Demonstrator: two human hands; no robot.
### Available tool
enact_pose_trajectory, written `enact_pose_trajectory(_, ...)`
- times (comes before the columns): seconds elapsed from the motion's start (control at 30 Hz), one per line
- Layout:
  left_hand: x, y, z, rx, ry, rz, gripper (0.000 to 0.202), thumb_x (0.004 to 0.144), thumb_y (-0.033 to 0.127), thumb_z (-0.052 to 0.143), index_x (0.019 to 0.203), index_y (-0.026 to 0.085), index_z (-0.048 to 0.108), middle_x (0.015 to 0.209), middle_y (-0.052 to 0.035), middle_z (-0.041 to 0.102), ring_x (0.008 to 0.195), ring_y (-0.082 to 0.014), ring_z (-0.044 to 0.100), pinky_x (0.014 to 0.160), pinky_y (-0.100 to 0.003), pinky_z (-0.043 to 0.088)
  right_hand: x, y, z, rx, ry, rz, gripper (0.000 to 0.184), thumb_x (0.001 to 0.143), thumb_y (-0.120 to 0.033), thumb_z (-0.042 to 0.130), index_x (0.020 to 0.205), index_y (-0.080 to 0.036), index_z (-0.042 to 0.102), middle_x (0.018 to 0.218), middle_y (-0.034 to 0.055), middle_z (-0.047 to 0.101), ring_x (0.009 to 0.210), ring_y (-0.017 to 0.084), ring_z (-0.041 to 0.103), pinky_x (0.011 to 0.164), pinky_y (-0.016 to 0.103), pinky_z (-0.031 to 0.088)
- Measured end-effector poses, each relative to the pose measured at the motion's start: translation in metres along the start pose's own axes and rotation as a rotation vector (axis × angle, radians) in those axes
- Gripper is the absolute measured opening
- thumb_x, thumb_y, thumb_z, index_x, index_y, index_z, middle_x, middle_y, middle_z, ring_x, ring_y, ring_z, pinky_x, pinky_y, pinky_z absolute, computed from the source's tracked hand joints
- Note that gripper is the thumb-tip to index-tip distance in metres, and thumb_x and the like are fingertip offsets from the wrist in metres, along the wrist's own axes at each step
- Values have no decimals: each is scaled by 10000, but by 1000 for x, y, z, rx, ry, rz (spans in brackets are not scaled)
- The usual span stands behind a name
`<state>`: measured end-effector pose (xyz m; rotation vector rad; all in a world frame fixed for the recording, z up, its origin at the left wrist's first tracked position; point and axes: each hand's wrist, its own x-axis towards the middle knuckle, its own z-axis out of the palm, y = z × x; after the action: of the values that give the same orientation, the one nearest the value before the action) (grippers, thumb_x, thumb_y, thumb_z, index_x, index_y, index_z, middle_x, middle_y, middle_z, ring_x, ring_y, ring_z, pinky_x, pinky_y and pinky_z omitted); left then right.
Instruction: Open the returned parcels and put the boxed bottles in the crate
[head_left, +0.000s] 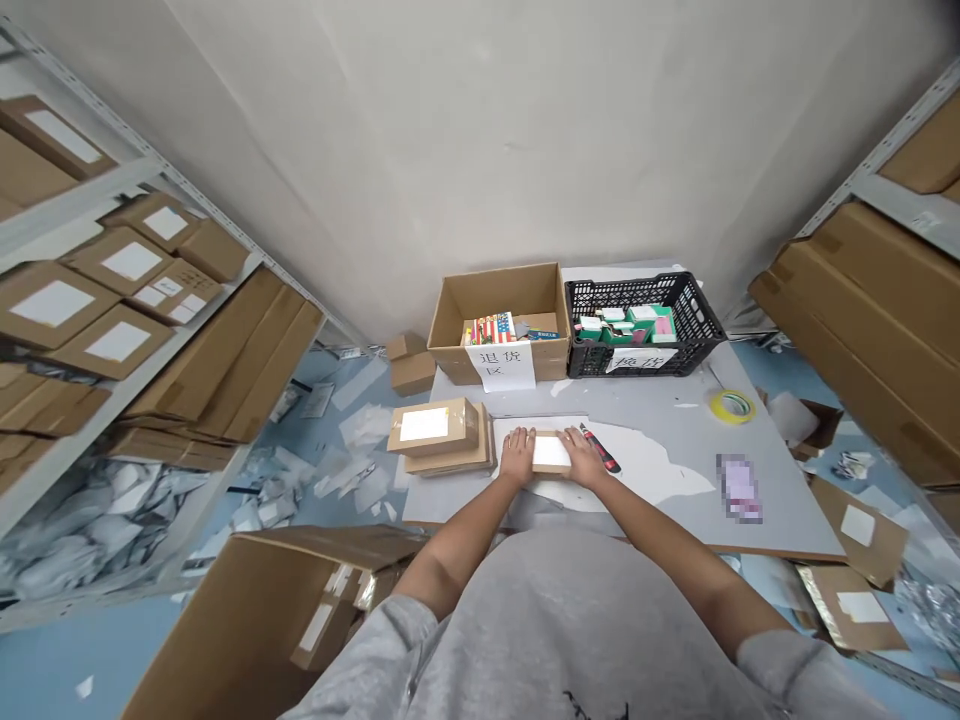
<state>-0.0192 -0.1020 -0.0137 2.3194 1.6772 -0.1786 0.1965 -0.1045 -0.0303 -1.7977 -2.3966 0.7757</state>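
A small cardboard box (551, 453) with a white label on top lies on the grey table in front of me. My left hand (517, 455) grips its left end, and my right hand (583, 456) grips the right end, the fingers curving over the top edges. Just beyond my right fingers is a red and black utility knife (601, 449). To the left of my left hand, a labelled cardboard box (433, 427) rests on a flatter cardboard box (450, 463). White torn paper (652, 465) covers the tabletop around the small box.
At the table's back stand an open carton (499, 285) and a black plastic crate (679, 350) with green-and-white packets. A yellow tape roll (733, 406) lies at right. A large open carton (247, 600) is beside me at left. Box-filled shelving (97, 400) flanks the table.
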Motion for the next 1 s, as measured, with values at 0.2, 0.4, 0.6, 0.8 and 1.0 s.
enact_pose_trajectory(0.2,3,2,10,4,-112,-102,1293,656,358,855,1691,148,110,1724,-228,212,1620,-381,129,1298,-536,137,14,9,3,-9,-59,-45,1242,652,-291,931,1680,-294,234,1737,135,256,1631,328,108,1275,559,135)
enact_pose_trajectory(0.4,9,-4,13,5,-183,-64,1319,662,409,836,1694,107,71,1734,-253,148,1626,-397,80,1289,-566,137,16,13,10,4,-39,-61,1293,622,-278,953,1686,-297,219,1732,143,271,1627,336,137,1272,512,205)
enact_pose_trajectory(0.6,14,-7,10,20,-221,-26,1375,634,491,842,1691,79,66,1738,-270,83,1626,-416,36,1289,-596,86,17,12,11,22,-9,-63,1307,585,-263,960,1677,-291,242,1715,144,310,1616,346,185,1277,505,212)
enact_pose_trajectory(0.8,18,-13,5,22,-139,-10,1366,605,479,875,1688,92,136,1684,-278,267,1597,-428,171,1299,-593,40,4,32,18,194,193,28,953,871,-527,725,1663,-254,272,1716,120,296,1594,317,256,1267,468,276)
enact_pose_trajectory(1.0,22,-14,18,-12,-122,-82,1334,662,433,839,1701,115,65,1756,-217,66,1635,-375,-36,1310,-578,-29,-5,75,31,229,179,516,492,1008,-329,467,1478,-207,551,1470,166,523,1351,305,552,1069,393,480)
